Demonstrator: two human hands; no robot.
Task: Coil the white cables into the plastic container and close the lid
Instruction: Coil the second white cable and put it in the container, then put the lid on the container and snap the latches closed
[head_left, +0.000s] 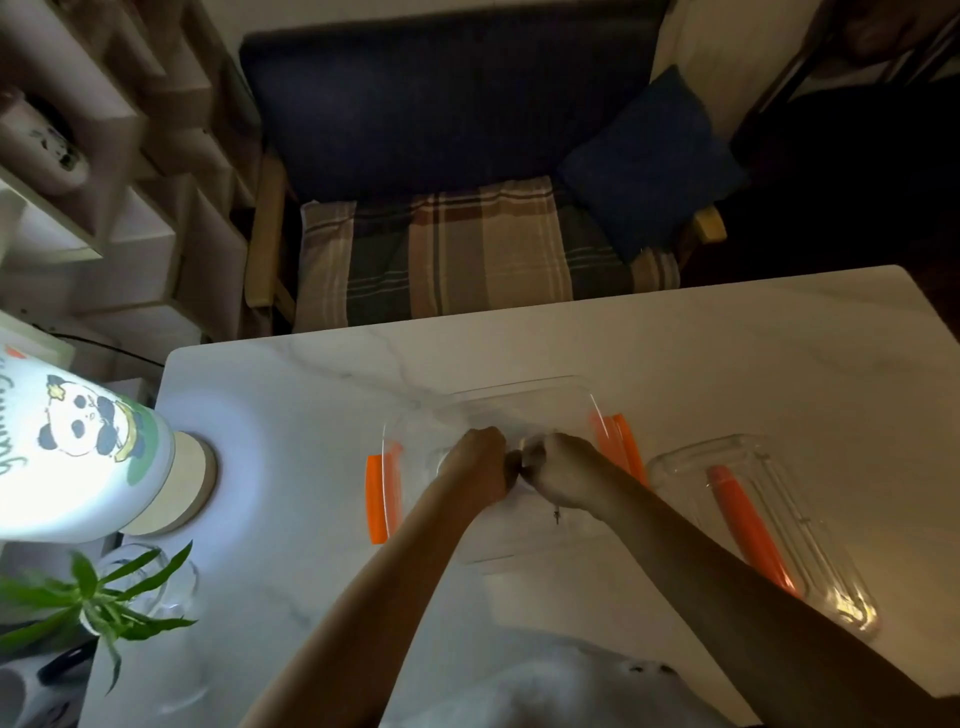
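A clear plastic container (509, 387) with orange side clips (377, 498) stands open in the middle of the white marble table. Both my hands reach down inside it and meet at its centre. My left hand (480, 462) is closed, knuckles up. My right hand (558, 470) is closed too, and a bit of white cable (531, 448) shows between the two hands; most of the cable is hidden by them. The container's clear lid (810, 525), with an orange handle (748, 525), lies flat on the table to the right, apart from the container.
A lit panda-print lamp (78, 441) stands at the table's left edge. In front of it is a green plant (98, 597) in a glass vase. Beyond the table's far edge sits a dark sofa with a plaid cushion (467, 249). White shelves are at the far left.
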